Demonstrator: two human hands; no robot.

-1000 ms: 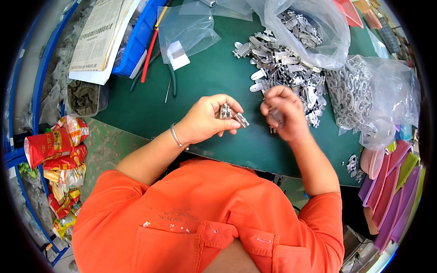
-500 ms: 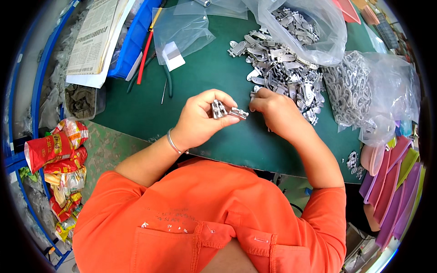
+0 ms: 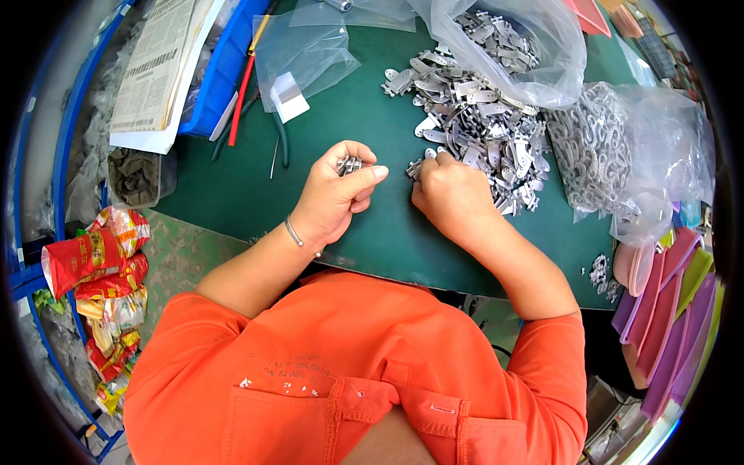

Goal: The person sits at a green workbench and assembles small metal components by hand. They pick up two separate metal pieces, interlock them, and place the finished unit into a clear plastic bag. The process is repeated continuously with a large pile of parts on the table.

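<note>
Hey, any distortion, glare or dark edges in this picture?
Head view: corners go black; the blue shelf frame bows; the clear plastic bag shows whitish highlights; metal parts in the left hand are too small to make out finely.

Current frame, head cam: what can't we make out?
All head view:
Metal pieces in the left hand: count unclear, its fingers cover them.
Right hand at the metal pile: grip unclear, its back hides the fingertips.
Blue bin: far end cut off by the top edge.
Small bits near the table's right end: too small to identify.
</note>
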